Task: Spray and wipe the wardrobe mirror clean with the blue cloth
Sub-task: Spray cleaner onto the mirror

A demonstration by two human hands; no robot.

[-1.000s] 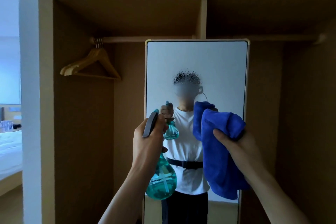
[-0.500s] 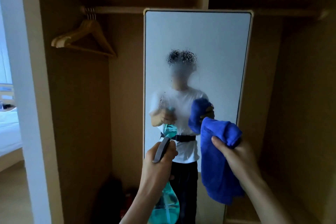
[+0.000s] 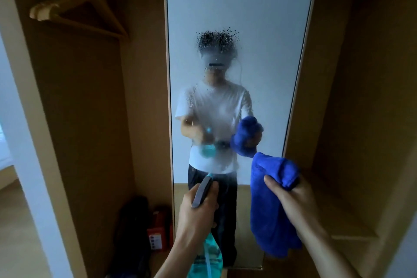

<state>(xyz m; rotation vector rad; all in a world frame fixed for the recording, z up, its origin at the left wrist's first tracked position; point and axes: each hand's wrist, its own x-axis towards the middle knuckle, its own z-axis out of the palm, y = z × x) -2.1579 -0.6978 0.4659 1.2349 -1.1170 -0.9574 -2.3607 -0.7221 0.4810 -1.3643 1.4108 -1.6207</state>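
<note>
Left hand [image 3: 198, 212]: the grip is wrapping closed round the neck of the spray bottle [image 3: 206, 257], with the fingers curled under its grey trigger head [image 3: 202, 192], which is pointing at the lower part of the mirror [image 3: 239, 7]. The teal bottle body is hanging below the hand, in front of the mirror's bottom edge. Right hand [image 3: 291, 203]: the grip is pinching a bunched fold of the blue cloth [image 3: 270, 210] between thumb and curled fingers. The rest of the cloth is draping down from the hand in front of the mirror's lower right corner; cannot tell whether it is touching the glass. The hands are working apart, the bottle nearer the mirror's centre line than the cloth. Droplets [image 3: 216, 40] and a misted patch are sitting on the middle of the mirror, blurring the person's reflection there. A wooden hanger [image 3: 76, 7] is hanging high to the left of the mirror. A red object [image 3: 158, 232] and a dark bag [image 3: 133, 221] are lying low to the left of the mirror, on the wardrobe floor.
</note>
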